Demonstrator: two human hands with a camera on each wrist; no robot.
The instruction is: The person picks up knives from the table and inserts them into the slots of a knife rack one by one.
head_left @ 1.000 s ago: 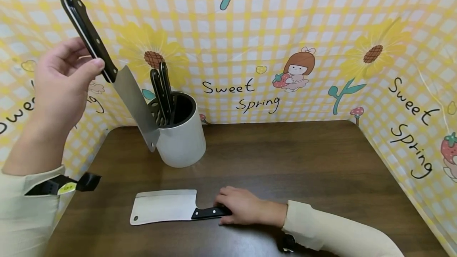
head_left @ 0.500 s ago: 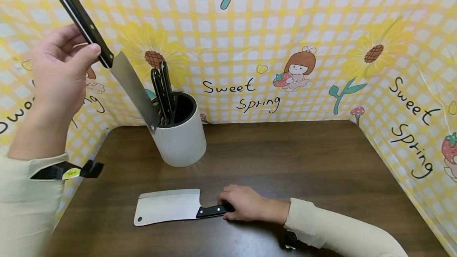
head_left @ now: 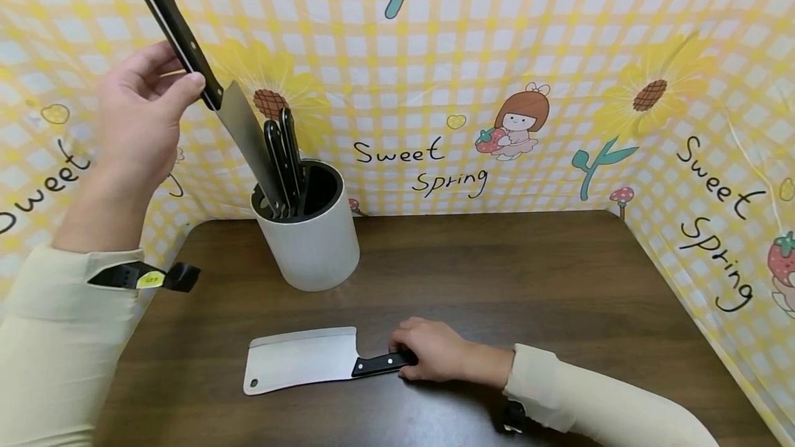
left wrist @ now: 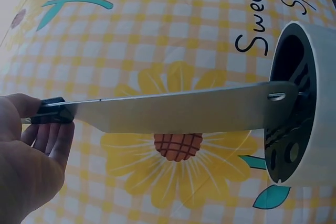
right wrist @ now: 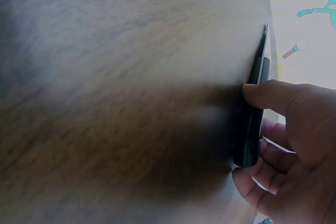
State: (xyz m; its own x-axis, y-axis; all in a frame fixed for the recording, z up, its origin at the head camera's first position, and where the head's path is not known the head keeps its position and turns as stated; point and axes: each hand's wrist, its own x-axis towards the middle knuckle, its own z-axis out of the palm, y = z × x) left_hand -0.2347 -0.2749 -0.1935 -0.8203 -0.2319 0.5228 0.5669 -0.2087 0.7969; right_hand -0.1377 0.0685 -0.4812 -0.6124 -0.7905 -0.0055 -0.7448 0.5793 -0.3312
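My left hand point(head_left: 145, 105) pinches the black riveted handle of a kitchen knife point(head_left: 248, 136) between thumb and fingers. The knife slants down to the right, and its blade end is at the mouth of a white knife holder point(head_left: 313, 254). In the left wrist view the blade point(left wrist: 173, 111) reaches the slotted black insert point(left wrist: 283, 156) of the holder. Black-handled knives point(head_left: 282, 164) stand in the holder's left side. On the table lies a cleaver point(head_left: 302, 361), blade to the left; my right hand point(head_left: 435, 350) grips the end of its handle point(right wrist: 252, 129).
A brown wooden table point(head_left: 497, 281) carries the holder and the cleaver. Behind and at the sides hangs a yellow checked cloth point(head_left: 397, 74) printed with sunflowers and lettering. Black straps with small devices point(head_left: 145, 276) sit on the sleeves.
My left hand has raised the kitchen knife and brought it right, its tip moving from outside the holder to its mouth. My right hand and the cleaver have slid slightly right.
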